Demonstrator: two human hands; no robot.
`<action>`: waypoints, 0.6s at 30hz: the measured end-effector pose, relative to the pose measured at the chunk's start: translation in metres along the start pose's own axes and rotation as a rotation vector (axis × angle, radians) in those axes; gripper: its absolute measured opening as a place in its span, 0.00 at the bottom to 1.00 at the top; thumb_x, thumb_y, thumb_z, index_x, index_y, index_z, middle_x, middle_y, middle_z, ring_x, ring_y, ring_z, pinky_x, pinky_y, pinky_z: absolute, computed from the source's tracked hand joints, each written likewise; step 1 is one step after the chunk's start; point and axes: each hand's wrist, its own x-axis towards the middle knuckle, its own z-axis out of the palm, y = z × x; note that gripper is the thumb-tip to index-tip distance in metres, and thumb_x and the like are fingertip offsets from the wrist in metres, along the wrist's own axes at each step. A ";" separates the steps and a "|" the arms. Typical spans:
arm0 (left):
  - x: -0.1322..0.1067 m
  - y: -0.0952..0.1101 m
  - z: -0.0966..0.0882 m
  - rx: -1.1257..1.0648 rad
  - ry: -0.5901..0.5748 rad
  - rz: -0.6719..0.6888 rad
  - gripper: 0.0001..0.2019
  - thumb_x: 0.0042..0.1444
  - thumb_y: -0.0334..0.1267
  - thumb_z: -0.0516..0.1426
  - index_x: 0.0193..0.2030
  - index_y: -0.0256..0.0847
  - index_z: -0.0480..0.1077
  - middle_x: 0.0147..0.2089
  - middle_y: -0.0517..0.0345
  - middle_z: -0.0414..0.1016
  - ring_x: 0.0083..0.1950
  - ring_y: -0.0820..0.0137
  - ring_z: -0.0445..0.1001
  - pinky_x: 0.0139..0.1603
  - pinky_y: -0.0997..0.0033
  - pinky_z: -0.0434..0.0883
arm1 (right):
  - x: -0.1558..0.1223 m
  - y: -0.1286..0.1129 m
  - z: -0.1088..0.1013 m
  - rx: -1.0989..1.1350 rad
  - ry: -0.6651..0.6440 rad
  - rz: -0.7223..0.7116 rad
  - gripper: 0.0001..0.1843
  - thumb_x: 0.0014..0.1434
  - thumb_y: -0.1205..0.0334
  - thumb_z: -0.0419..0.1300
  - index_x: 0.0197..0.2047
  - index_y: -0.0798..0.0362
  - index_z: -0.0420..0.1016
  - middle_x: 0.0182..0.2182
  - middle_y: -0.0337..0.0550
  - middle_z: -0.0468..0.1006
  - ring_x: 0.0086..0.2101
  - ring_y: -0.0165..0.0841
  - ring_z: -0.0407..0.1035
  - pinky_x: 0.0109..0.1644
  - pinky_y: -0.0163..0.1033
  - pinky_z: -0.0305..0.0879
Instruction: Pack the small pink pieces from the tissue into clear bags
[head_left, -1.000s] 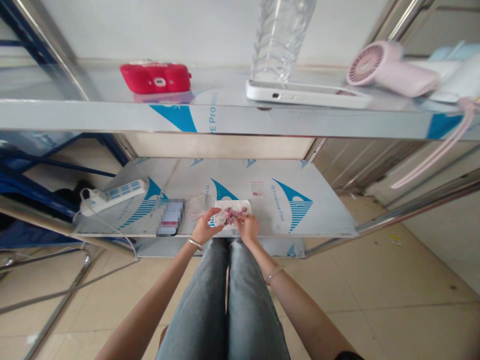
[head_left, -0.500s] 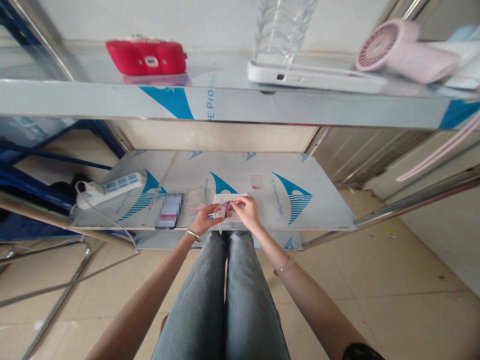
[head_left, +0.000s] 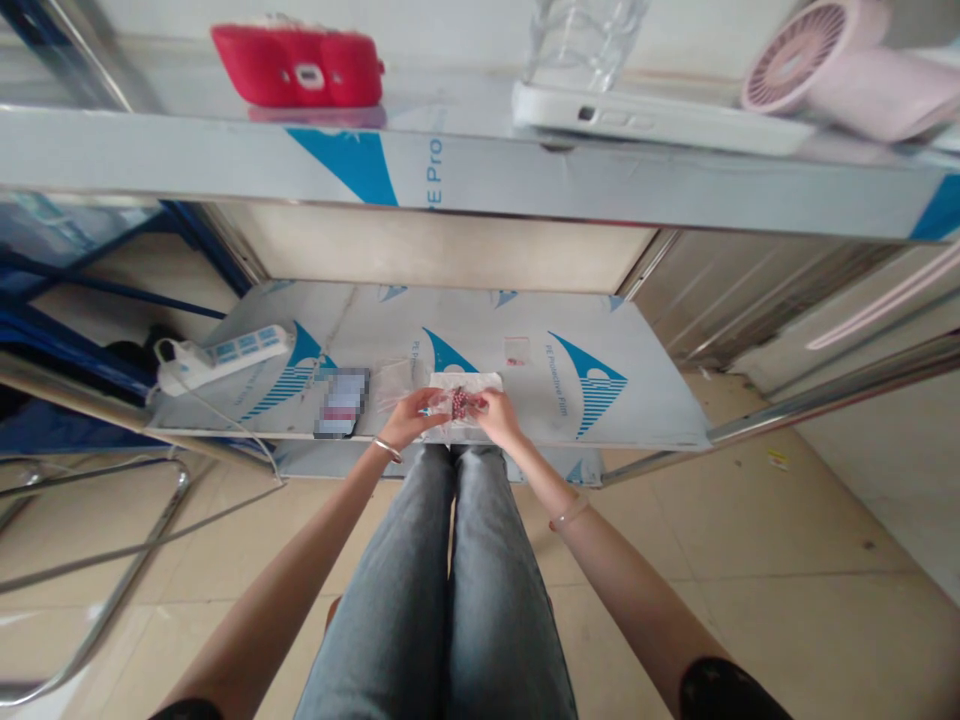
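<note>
Both my hands meet over the front edge of the lower shelf [head_left: 645, 400]. My left hand [head_left: 409, 418] and my right hand [head_left: 496, 413] are closed in pinches on a small clear plastic bag with dark red beads [head_left: 458, 403] held between them. Under the bag lies a white cloth or paper sheet [head_left: 469, 382]. Another clear bag [head_left: 391, 382] lies flat just left of it. My knees in grey jeans are right below the hands.
A blurred phone-like item [head_left: 341, 403] and a white power strip [head_left: 225, 353] lie left on the lower shelf; a tiny bag [head_left: 515, 351] lies behind. The upper shelf [head_left: 480, 180] holds a red case [head_left: 298, 65], white phone [head_left: 660, 115], clear bottle [head_left: 583, 35], pink fan [head_left: 840, 65].
My right hand went up to the bag's far side, then came back beside it. The view tilted down a little, so the shelves sit higher in frame.
</note>
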 end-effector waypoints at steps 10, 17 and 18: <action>-0.008 -0.001 -0.007 0.012 0.004 -0.004 0.27 0.40 0.42 0.66 0.49 0.38 0.69 0.47 0.49 0.76 0.51 0.62 0.72 0.49 0.63 0.70 | -0.008 0.014 0.044 -0.248 -0.033 0.006 0.07 0.56 0.61 0.60 0.35 0.54 0.77 0.37 0.49 0.76 0.43 0.39 0.66 0.49 0.42 0.59; -0.010 -0.001 -0.009 0.068 0.009 -0.011 0.26 0.40 0.40 0.66 0.49 0.38 0.69 0.47 0.49 0.76 0.51 0.61 0.73 0.46 0.65 0.69 | -0.006 0.013 0.029 -0.072 0.104 0.020 0.09 0.57 0.59 0.59 0.33 0.55 0.77 0.32 0.47 0.77 0.38 0.38 0.68 0.46 0.41 0.61; -0.010 0.000 -0.008 0.073 0.004 -0.013 0.26 0.40 0.40 0.66 0.49 0.38 0.69 0.47 0.49 0.76 0.51 0.61 0.72 0.46 0.65 0.69 | -0.004 0.010 0.025 -0.017 0.147 0.024 0.09 0.56 0.59 0.59 0.32 0.55 0.77 0.31 0.47 0.77 0.37 0.37 0.68 0.46 0.41 0.61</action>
